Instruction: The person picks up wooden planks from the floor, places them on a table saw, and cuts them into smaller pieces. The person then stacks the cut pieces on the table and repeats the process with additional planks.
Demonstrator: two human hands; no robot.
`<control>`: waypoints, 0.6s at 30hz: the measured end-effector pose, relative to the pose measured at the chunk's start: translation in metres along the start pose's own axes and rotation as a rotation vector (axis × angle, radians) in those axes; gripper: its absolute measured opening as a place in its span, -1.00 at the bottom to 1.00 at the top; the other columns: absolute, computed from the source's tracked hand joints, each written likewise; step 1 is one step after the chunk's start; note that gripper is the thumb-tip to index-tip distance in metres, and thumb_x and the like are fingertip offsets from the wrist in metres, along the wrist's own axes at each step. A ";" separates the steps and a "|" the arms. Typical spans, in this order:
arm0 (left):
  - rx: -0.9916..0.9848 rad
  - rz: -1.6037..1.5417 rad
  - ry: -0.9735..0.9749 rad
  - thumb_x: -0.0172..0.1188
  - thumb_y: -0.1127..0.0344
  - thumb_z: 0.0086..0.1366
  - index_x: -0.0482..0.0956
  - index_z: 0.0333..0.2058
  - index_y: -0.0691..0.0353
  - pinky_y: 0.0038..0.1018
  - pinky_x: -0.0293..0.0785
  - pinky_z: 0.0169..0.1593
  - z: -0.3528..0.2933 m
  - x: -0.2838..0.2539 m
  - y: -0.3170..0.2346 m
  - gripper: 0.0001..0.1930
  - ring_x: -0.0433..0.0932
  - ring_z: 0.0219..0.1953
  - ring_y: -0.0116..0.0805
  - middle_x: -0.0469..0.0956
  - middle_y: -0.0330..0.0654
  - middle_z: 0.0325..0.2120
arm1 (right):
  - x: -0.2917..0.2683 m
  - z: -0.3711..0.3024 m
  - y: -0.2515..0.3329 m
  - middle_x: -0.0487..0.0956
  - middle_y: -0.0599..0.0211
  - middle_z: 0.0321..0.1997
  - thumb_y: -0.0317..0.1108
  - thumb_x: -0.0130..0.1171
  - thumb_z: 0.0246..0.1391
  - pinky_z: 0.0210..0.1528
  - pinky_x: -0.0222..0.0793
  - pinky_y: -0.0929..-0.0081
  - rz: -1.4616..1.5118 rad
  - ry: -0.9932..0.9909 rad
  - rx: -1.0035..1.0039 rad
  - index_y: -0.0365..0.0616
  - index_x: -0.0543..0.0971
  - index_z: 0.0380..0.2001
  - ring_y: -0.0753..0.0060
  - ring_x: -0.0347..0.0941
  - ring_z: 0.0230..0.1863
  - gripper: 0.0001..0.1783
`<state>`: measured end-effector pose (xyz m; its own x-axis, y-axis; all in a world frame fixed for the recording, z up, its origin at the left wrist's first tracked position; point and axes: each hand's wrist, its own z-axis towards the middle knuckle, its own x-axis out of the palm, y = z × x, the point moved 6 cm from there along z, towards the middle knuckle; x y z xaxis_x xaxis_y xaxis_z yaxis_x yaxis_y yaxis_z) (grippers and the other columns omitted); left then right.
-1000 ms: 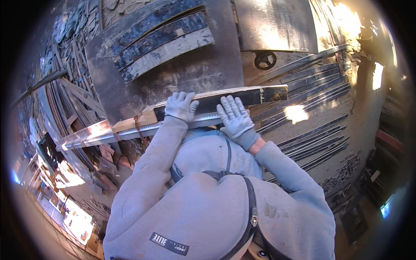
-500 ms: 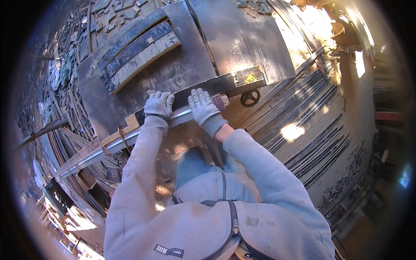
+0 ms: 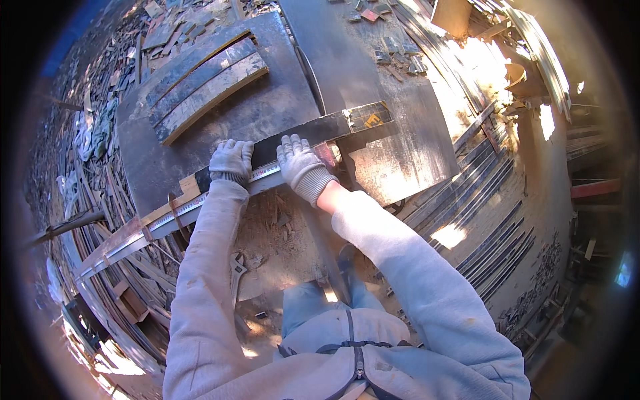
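Observation:
A long dark board (image 3: pixel 273 142) with a yellow mark near its right end lies slantwise across a metal saw table. It sits along a metal rail with a white measuring scale (image 3: pixel 266 172). My left hand (image 3: pixel 231 160), in a pale glove, is closed over the board's near edge, fingers curled and partly hidden. My right hand (image 3: pixel 301 168), gloved too, rests with fingers stretched flat on the board. A small reddish block (image 3: pixel 327 153) is by its fingers. A small light wood block (image 3: pixel 189 185) sits against the board's left end.
Cut dark boards (image 3: pixel 212 90) lie on the left table section (image 3: pixel 150 177). A long slot (image 3: pixel 307 67) divides it from the right section (image 3: pixel 400 163). Offcuts (image 3: pixel 400 53) lie beyond; long strips (image 3: pixel 477 180) are stacked at the right. A wrench-like tool (image 3: pixel 237 270) lies below the rail.
The left table section, board and rail have slid forward past the right section, whose near edge now shows nearer than the board. Both hands moved with them, and the handwheel is mostly hidden now.

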<state>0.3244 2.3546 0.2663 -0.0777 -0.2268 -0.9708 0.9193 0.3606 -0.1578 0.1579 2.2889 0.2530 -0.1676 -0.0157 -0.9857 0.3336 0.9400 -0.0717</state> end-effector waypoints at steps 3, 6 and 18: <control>-0.038 0.011 0.030 -0.04 -0.01 0.62 0.71 -0.11 0.08 -0.09 0.54 0.14 0.003 0.000 -0.003 -0.60 0.58 0.06 0.03 0.65 -0.08 -0.11 | 0.000 0.000 -0.003 0.18 -0.50 0.58 -0.35 -0.07 0.44 0.56 0.11 -0.36 -0.058 0.060 -0.044 -0.50 0.26 0.47 -0.54 0.14 0.58 -0.36; -0.052 -0.028 0.032 -0.02 -0.03 0.61 0.71 -0.13 0.10 -0.08 0.55 0.14 0.006 -0.005 -0.006 -0.60 0.60 0.05 0.03 0.65 -0.09 -0.12 | -0.007 0.000 -0.008 0.22 -0.53 0.55 -0.37 -0.05 0.42 0.52 0.16 -0.38 -0.048 0.036 -0.048 -0.54 0.28 0.45 -0.57 0.19 0.55 -0.36; -0.113 -0.007 0.094 -0.09 -0.07 0.63 0.74 -0.12 0.11 -0.11 0.51 0.21 0.020 -0.011 -0.013 -0.52 0.58 0.12 0.00 0.67 -0.07 -0.06 | -0.025 0.000 -0.020 0.29 -0.61 0.48 -0.42 0.02 0.36 0.43 0.32 -0.39 -0.036 -0.002 -0.085 -0.61 0.33 0.39 -0.62 0.29 0.47 -0.37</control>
<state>0.3215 2.3339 0.2822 -0.1245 -0.1454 -0.9815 0.8696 0.4603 -0.1785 0.1555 2.2702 0.2786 -0.1764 -0.0510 -0.9830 0.2476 0.9642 -0.0945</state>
